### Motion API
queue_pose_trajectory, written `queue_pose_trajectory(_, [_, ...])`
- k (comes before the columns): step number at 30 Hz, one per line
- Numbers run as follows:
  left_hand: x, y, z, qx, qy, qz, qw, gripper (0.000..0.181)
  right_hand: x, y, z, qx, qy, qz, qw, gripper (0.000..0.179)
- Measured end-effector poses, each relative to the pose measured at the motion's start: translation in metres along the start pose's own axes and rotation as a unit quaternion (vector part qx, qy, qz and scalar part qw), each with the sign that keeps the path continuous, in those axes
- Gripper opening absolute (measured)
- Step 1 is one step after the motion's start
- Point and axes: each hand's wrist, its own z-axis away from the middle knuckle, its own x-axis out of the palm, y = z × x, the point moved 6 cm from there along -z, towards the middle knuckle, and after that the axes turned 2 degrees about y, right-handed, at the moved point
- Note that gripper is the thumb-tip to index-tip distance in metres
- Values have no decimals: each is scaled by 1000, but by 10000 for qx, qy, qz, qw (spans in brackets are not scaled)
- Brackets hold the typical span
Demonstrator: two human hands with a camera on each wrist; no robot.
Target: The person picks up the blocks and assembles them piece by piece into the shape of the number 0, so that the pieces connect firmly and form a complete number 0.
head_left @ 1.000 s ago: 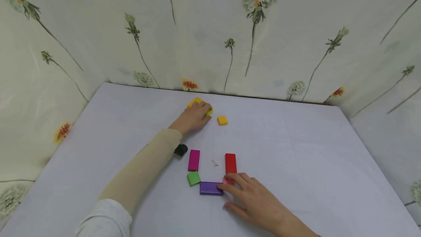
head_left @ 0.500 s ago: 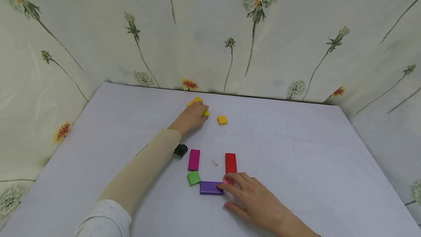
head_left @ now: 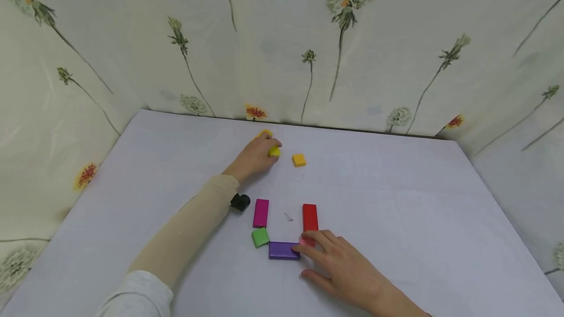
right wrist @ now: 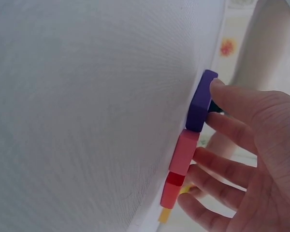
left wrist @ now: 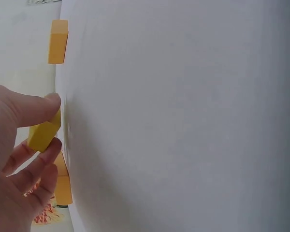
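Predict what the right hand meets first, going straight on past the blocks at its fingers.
Likely the magenta block, if the right hand travels low; the green block sits near that line, so not certain.

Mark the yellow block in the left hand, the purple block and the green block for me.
Yellow block [left wrist: 43,136]: left wrist view, on the face toward the camera.
Purple block [head_left: 280,250]: head view, on its top face.
Green block [head_left: 260,237]: head view, middle of its top.
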Motion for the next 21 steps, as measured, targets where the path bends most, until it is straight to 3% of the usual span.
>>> queue_pose_trajectory(9, [4,-12,1,-332,-26,956,9949,31,0,0,-1,-20,19,-11,10000,45])
queue_pose_trajectory(15, [-4,-10,10,-551,239,1724,9832,31,0,0,0,-44,46,-13,10000,45])
queue_pose_trajectory(21, [-11,-10,19,-590,387,1813,9809,23,1,0,1,-49,90,-11,9999,45])
